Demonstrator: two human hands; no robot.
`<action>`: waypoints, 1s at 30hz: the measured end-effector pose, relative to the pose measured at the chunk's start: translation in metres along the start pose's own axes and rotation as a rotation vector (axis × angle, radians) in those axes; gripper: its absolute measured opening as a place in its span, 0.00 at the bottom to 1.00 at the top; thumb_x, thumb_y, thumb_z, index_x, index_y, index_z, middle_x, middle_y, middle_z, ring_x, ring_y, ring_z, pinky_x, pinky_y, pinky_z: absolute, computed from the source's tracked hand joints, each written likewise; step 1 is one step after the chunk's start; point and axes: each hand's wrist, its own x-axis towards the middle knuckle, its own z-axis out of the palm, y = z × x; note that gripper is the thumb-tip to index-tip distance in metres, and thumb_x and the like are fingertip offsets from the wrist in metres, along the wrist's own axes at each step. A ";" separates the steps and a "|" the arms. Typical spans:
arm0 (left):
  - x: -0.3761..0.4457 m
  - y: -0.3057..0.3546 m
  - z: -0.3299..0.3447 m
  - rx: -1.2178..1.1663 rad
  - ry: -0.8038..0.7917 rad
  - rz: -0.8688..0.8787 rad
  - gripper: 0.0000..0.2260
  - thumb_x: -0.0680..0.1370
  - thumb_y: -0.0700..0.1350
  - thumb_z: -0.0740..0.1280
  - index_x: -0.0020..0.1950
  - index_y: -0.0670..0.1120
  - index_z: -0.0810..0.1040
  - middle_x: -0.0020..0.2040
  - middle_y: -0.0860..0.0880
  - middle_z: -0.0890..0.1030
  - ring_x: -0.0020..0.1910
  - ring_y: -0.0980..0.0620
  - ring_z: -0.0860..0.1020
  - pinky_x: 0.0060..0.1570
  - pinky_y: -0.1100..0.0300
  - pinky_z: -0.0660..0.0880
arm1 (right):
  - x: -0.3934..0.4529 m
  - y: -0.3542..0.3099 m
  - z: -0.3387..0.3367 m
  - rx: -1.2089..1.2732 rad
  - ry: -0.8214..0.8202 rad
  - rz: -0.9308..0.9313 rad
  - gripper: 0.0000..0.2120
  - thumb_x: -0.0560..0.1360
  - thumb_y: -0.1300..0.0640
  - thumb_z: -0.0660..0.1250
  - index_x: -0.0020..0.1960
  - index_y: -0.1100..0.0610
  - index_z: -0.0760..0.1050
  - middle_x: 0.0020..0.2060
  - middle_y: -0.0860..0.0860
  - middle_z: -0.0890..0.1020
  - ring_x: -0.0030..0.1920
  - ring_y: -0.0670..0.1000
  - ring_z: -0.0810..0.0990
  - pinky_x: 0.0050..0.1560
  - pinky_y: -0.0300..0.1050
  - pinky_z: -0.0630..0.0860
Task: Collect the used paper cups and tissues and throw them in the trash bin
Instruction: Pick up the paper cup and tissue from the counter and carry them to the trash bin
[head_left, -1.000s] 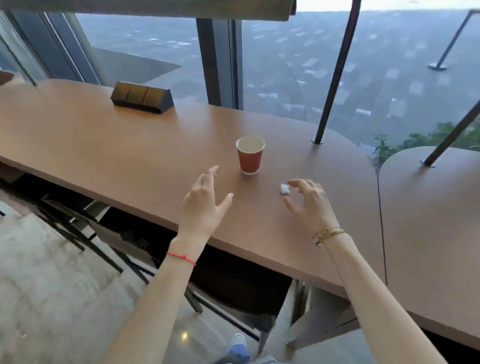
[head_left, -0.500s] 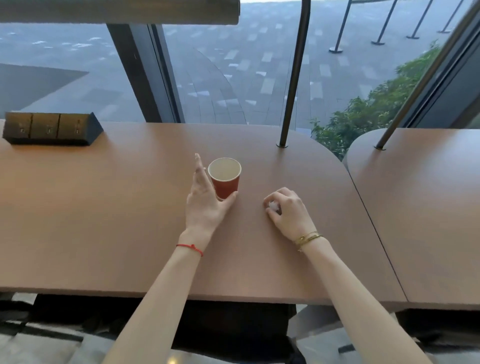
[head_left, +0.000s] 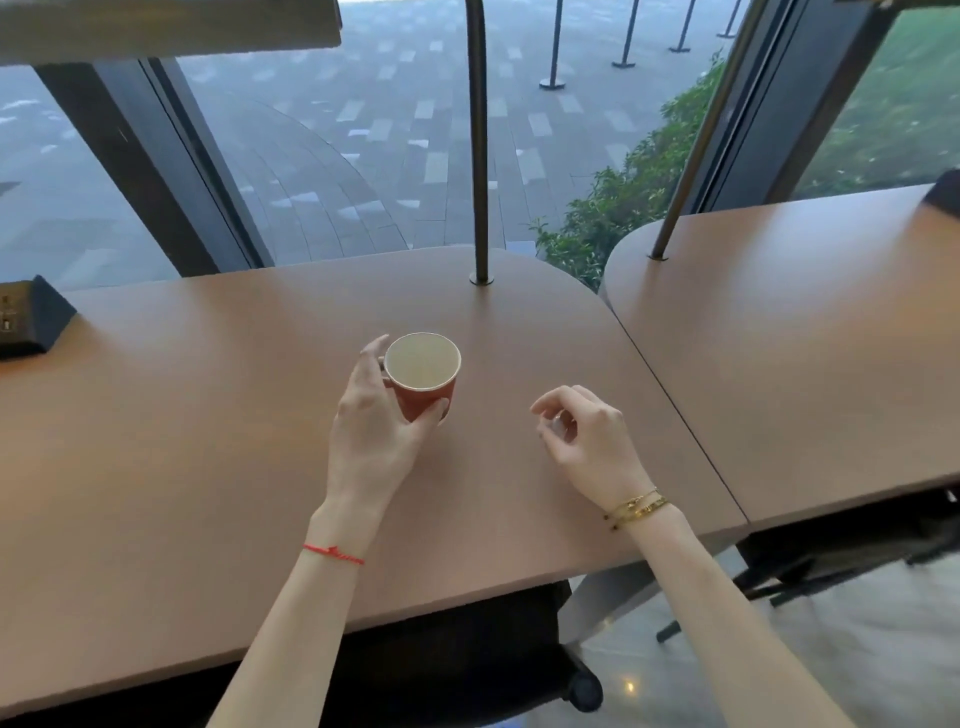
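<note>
A red paper cup (head_left: 423, 371) with a pale inside is gripped by my left hand (head_left: 376, 415), fingers behind it and thumb across its front; it looks raised a little off the brown table (head_left: 208, 441). To its right, my right hand (head_left: 584, 431) hovers over the table with its fingertips pinched on a small white tissue ball (head_left: 557, 425), which is mostly hidden by the fingers. No trash bin is in view.
A black socket box (head_left: 31, 322) sits at the table's far left. A metal post (head_left: 478, 156) rises from the table behind the cup. A second brown table (head_left: 805, 338) adjoins on the right. Dark chairs stand under both tables, windows behind.
My left hand has closed around the cup and lifted it slightly. My right hand has picked the tissue ball off the table and risen with it. The view has shifted right.
</note>
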 end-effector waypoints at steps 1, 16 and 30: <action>-0.006 0.006 0.002 -0.010 -0.024 0.023 0.37 0.67 0.49 0.78 0.72 0.50 0.65 0.62 0.54 0.76 0.53 0.56 0.76 0.51 0.64 0.70 | -0.010 0.004 -0.009 -0.006 0.017 0.017 0.08 0.72 0.63 0.67 0.46 0.51 0.77 0.40 0.47 0.77 0.37 0.45 0.76 0.41 0.33 0.73; -0.136 0.146 0.104 -0.179 -0.438 0.321 0.34 0.68 0.52 0.77 0.70 0.56 0.66 0.62 0.57 0.76 0.55 0.59 0.76 0.54 0.62 0.74 | -0.219 0.080 -0.149 -0.099 0.358 0.414 0.09 0.73 0.62 0.69 0.51 0.52 0.76 0.41 0.43 0.76 0.40 0.42 0.76 0.41 0.27 0.72; -0.314 0.294 0.228 -0.290 -0.817 0.590 0.33 0.68 0.55 0.75 0.69 0.57 0.63 0.59 0.60 0.74 0.55 0.59 0.75 0.49 0.72 0.69 | -0.468 0.145 -0.272 -0.212 0.669 0.756 0.13 0.70 0.66 0.70 0.49 0.50 0.75 0.42 0.43 0.77 0.41 0.41 0.77 0.43 0.24 0.68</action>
